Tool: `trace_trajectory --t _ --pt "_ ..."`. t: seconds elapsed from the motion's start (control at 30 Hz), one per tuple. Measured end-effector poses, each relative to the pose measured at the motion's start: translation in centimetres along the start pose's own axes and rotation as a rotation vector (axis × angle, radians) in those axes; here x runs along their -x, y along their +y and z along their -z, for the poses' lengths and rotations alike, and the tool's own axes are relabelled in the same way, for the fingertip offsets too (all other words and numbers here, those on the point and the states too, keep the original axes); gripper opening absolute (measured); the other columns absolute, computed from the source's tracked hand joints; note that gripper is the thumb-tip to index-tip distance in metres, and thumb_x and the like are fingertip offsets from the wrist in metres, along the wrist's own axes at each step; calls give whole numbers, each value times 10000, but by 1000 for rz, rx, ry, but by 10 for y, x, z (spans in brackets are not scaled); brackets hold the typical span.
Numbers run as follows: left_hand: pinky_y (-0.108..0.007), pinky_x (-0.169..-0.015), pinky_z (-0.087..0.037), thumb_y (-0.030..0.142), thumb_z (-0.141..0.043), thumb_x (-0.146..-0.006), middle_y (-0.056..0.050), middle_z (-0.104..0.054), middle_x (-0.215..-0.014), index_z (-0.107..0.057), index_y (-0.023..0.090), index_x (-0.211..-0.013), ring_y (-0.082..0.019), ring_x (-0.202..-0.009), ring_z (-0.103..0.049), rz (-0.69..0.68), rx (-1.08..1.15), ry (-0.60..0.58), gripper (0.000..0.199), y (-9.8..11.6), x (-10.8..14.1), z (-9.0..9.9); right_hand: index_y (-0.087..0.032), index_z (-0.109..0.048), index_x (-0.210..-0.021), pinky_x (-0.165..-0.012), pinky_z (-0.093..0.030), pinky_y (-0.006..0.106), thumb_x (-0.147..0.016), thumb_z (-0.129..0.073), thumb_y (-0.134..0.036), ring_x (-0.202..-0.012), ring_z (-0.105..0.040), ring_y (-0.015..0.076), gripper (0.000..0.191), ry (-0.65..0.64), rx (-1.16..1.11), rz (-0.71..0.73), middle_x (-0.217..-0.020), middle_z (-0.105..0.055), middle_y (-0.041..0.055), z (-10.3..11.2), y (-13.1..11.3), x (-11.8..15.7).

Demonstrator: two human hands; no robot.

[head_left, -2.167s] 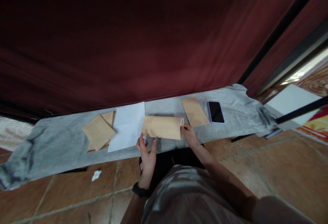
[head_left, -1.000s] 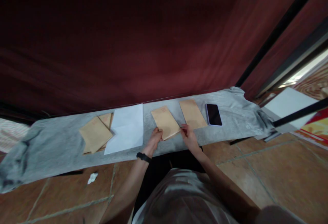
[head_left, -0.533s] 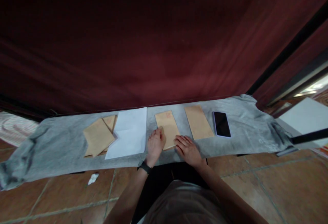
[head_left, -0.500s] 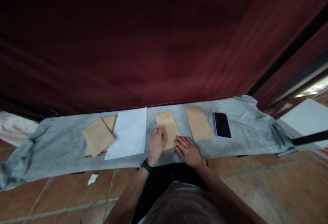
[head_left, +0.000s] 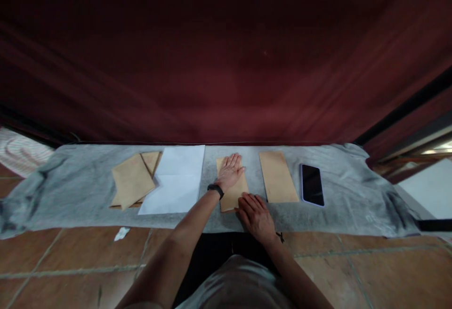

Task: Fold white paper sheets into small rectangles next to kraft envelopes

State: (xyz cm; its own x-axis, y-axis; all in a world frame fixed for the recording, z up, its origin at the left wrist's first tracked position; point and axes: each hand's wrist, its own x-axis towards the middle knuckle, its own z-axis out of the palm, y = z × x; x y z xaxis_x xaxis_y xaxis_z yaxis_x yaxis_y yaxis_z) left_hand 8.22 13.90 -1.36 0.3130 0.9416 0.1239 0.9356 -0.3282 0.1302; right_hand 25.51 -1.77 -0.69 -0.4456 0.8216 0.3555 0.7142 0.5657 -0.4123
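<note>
A brown paper envelope [head_left: 233,197] lies on the grey cloth in front of me, partly covered by my hands. Flat across its far half rests my left hand [head_left: 230,171], fingers stretched out, a dark band on the wrist. My right hand [head_left: 257,215] is at the envelope's near right corner, palm down with the fingers extended and slightly bent. To the right is a second brown envelope [head_left: 278,177], untouched. White paper sheets [head_left: 178,179] with a crease lie to the left.
Farther left, several brown envelopes [head_left: 133,182] overlap in a loose pile. A phone [head_left: 312,185] with a pale purple edge lies at the right. The grey cloth [head_left: 356,186] covers a narrow table against a dark red curtain [head_left: 226,78]. A white scrap [head_left: 122,233] is on the tiled floor.
My left hand has moved from the envelope's left edge to its far half and flattened out, fingers extended. My right hand stays by the near right corner. The view has shifted slightly.
</note>
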Motion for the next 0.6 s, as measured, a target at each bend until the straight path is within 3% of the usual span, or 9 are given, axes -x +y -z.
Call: trace_trajectory --t 0.17,0.37,0.6 --pt "-441 -1267 -161 447 -259 -1052 -117 -332 -1634 -317 127 -1566 -220 -1538 -234 -115 19 -15 607 2 22 -3 -216 -600 -1364 -1163 -378 467 -1037 -465 -295 -1333 -548 250 362 -12 28 14 -1418 -617 88 -3 2 3" --pt "-410 -1269 -140 421 -251 -1067 -107 -290 -1652 -309 122 -1563 -202 -1544 -206 -225 59 -38 582 17 65 -1 -166 -588 -1373 -1157 -388 479 -1016 -424 -205 -1326 -555 252 395 -7 43 44 -1396 -629 116 -7 6 8" --pt "-404 -1268 -140 391 -287 -1068 -112 -301 -1649 -321 148 -1554 -185 -1540 -220 -316 88 -17 544 25 110 9 -185 -632 -1255 -1152 -407 447 -1047 -334 -197 -1270 -590 215 363 34 -48 3 -1292 -686 91 -10 12 9"
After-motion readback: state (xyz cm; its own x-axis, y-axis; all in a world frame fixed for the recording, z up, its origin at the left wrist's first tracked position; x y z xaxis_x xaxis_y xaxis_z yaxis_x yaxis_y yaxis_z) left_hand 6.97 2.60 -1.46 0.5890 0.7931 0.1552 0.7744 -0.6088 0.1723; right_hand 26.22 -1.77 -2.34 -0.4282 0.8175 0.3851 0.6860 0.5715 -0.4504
